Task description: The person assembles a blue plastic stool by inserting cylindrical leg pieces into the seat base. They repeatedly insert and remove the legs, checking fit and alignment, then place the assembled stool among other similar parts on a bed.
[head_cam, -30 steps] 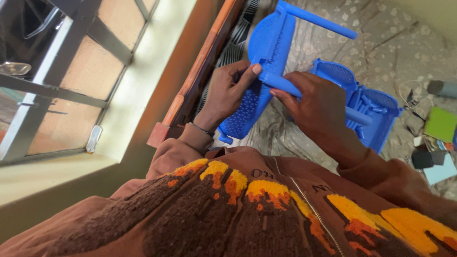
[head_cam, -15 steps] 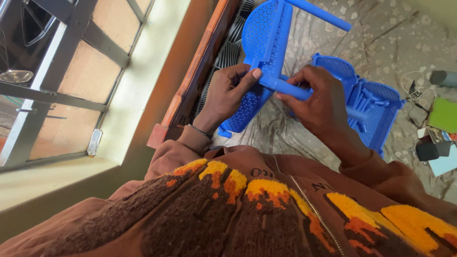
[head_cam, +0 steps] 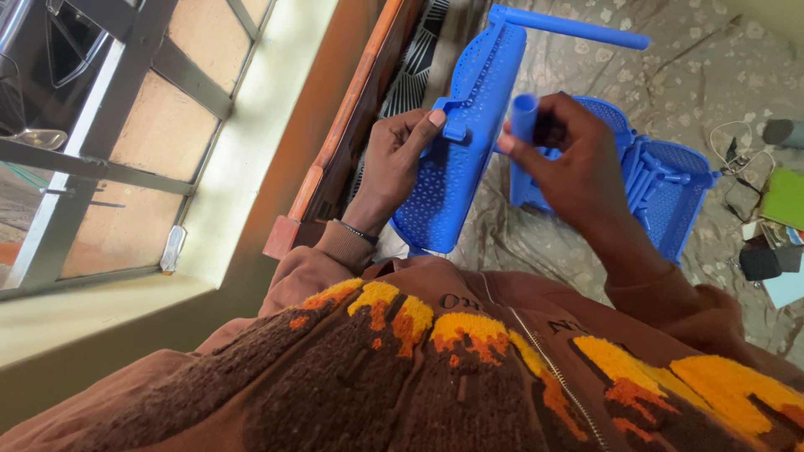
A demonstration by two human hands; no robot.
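Observation:
My left hand (head_cam: 400, 159) grips the edge of a blue perforated plastic panel (head_cam: 465, 159), held upright in front of me. One blue tube leg (head_cam: 578, 28) sticks out from the panel's top end. My right hand (head_cam: 578, 159) holds a second blue plastic tube (head_cam: 523, 125), its open end pointing at me, just right of a socket on the panel. Behind my right hand lies a stack of more blue perforated panels (head_cam: 670, 201) on the patterned sheet.
A window with metal bars (head_cam: 126, 109) and a pale sill (head_cam: 243, 167) runs along the left. A wooden bed edge (head_cam: 343, 134) sits beside it. At the right lie a green card (head_cam: 787, 197), a cable (head_cam: 724, 146), a grey cylinder (head_cam: 783, 131) and small dark items.
The tube was against the panel's socket; now my right hand has pulled it away and turned its open end towards me. The panel has tilted more upright.

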